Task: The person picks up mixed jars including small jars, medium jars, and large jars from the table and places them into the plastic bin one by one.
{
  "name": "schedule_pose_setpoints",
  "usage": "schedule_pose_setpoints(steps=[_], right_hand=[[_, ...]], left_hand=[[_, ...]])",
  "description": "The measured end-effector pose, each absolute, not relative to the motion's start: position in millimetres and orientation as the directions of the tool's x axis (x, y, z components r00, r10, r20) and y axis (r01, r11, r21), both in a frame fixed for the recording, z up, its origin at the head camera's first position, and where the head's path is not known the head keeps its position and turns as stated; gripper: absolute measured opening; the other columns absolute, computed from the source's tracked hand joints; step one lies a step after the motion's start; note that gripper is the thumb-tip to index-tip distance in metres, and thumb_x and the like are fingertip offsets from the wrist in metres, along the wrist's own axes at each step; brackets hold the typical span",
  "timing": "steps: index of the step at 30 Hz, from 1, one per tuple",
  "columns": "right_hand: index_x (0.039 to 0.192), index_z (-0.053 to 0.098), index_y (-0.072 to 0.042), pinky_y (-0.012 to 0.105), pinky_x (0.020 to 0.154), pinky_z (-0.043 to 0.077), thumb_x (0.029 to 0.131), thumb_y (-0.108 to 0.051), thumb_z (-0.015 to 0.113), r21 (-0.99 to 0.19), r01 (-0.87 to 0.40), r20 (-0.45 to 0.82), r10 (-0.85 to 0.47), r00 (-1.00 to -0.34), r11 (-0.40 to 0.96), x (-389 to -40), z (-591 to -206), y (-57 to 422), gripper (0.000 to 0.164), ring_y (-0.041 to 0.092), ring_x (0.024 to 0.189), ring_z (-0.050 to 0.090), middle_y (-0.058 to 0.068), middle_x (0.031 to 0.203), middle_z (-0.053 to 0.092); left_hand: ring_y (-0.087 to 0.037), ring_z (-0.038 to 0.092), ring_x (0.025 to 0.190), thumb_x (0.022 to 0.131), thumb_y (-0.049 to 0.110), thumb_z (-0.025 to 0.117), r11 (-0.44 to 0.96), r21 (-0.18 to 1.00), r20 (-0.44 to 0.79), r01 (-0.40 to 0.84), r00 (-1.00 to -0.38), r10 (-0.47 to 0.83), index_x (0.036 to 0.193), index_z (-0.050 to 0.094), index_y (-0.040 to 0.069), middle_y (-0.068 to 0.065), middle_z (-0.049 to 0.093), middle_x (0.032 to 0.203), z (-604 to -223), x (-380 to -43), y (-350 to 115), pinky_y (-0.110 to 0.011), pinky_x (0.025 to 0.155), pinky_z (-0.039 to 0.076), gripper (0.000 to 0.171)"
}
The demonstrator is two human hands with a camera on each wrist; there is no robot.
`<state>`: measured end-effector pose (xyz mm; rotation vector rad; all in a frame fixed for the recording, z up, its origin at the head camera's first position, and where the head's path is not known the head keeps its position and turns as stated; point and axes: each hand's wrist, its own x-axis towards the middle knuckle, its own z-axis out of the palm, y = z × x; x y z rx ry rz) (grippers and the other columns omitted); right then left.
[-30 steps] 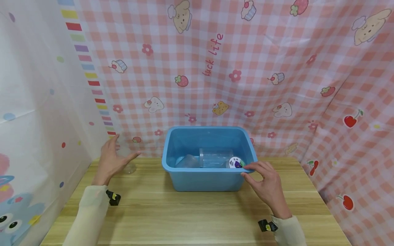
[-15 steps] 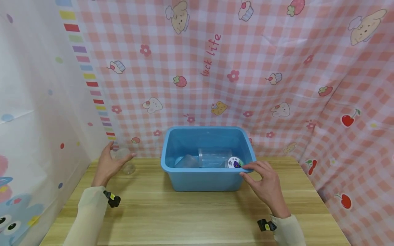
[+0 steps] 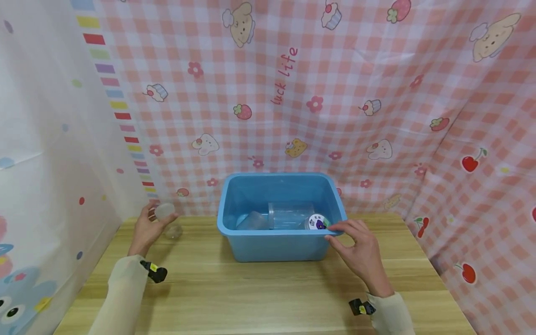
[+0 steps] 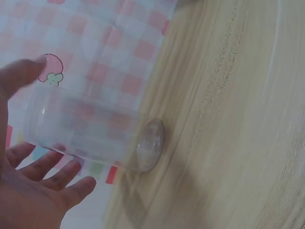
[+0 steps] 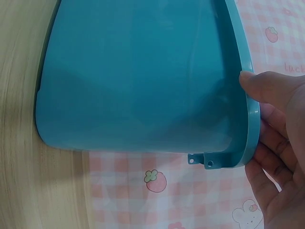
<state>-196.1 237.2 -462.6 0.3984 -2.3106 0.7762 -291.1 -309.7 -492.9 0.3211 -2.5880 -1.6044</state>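
Note:
A clear plastic jar point(image 4: 90, 129) stands upright on the table at the left, its top within the spread of my left hand point(image 3: 146, 230). In the left wrist view the thumb is apart from the jar, and the fingers lie along its other side; whether they touch it I cannot tell. My right hand point(image 3: 362, 249) pinches the front right corner of the rim of a blue plastic bin point(image 3: 276, 246), thumb outside, fingers over the rim. Inside the bin lie a clear cylindrical jar point(image 3: 291, 216), a cloudy clear container point(image 3: 254, 221) and a round white printed lid point(image 3: 317, 222).
The wooden table point(image 3: 251, 298) carries the bin near its back edge. A pink checked cloth point(image 3: 259, 83) hangs right behind it, with a white dotted cloth point(image 3: 50, 116) at the left. Wrist cameras are strapped to both sleeves.
My left hand has come down around the upper part of the clear jar, its thumb and fingers drawing nearer together. The right hand keeps its hold on the bin's rim.

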Motion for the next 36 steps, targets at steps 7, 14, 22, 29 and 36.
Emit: schedule_pose_setpoints(steps=[7, 14, 22, 29, 36], right_hand=[[0.098, 0.079, -0.016, 0.033, 0.083, 0.054, 0.077, -0.018, 0.091, -0.427, -0.451, 0.661, -0.07, -0.747, 0.784, -195.2, -462.5, 236.9, 0.024, 0.012, 0.097, 0.06, -0.005, 0.099, 0.075], [0.098, 0.079, -0.016, 0.028, 0.082, 0.052, 0.078, -0.017, 0.091, -0.434, -0.449, 0.655, -0.069, -0.752, 0.781, -195.2, -461.7, 236.5, 0.023, 0.011, 0.097, 0.059, -0.006, 0.099, 0.075], [0.098, 0.079, -0.016, 0.027, 0.084, 0.052, 0.078, -0.017, 0.091, -0.433, -0.451, 0.656, -0.07, -0.751, 0.78, -194.5, -461.2, 236.3, 0.023, 0.011, 0.097, 0.059, -0.006, 0.099, 0.075], [0.097, 0.079, -0.016, 0.026, 0.084, 0.051, 0.077, -0.016, 0.091, -0.432, -0.455, 0.661, -0.07, -0.747, 0.779, -195.0, -461.2, 235.7, 0.023, 0.011, 0.097, 0.059, -0.006, 0.098, 0.075], [0.097, 0.079, -0.015, 0.019, 0.083, 0.047, 0.077, -0.015, 0.091, -0.431, -0.465, 0.67, -0.071, -0.739, 0.773, -195.7, -461.2, 235.9, 0.023, 0.012, 0.095, 0.059, -0.005, 0.098, 0.075]], left_hand=[[-0.041, 0.043, 0.14, 0.096, 0.044, 0.071, 0.44, 0.886, -0.049, -0.146, -0.973, -0.224, 0.161, 0.027, 0.005, -0.027, 0.038, 0.157, -498.6, -294.2, -313.8, -0.023, 0.085, 0.049, 0.088], [-0.042, 0.046, 0.138, 0.096, 0.042, 0.071, 0.462, 0.876, -0.032, -0.136, -0.974, -0.226, 0.156, 0.036, 0.002, -0.026, 0.043, 0.154, -500.0, -293.1, -314.2, -0.013, 0.073, 0.046, 0.081], [-0.04, 0.047, 0.135, 0.096, 0.041, 0.073, 0.44, 0.887, -0.036, -0.138, -0.972, -0.233, 0.155, 0.039, 0.002, -0.026, 0.045, 0.152, -498.4, -292.5, -313.3, -0.012, 0.072, 0.046, 0.078], [-0.037, 0.048, 0.133, 0.096, 0.042, 0.072, 0.431, 0.895, -0.021, -0.115, -0.976, -0.218, 0.154, 0.041, 0.003, -0.024, 0.047, 0.151, -493.9, -288.7, -310.6, -0.012, 0.073, 0.048, 0.076], [-0.034, 0.049, 0.131, 0.094, 0.047, 0.072, 0.432, 0.896, -0.02, -0.106, -0.98, -0.198, 0.154, 0.041, 0.006, -0.022, 0.048, 0.15, -488.9, -286.9, -305.7, -0.014, 0.076, 0.047, 0.079]])
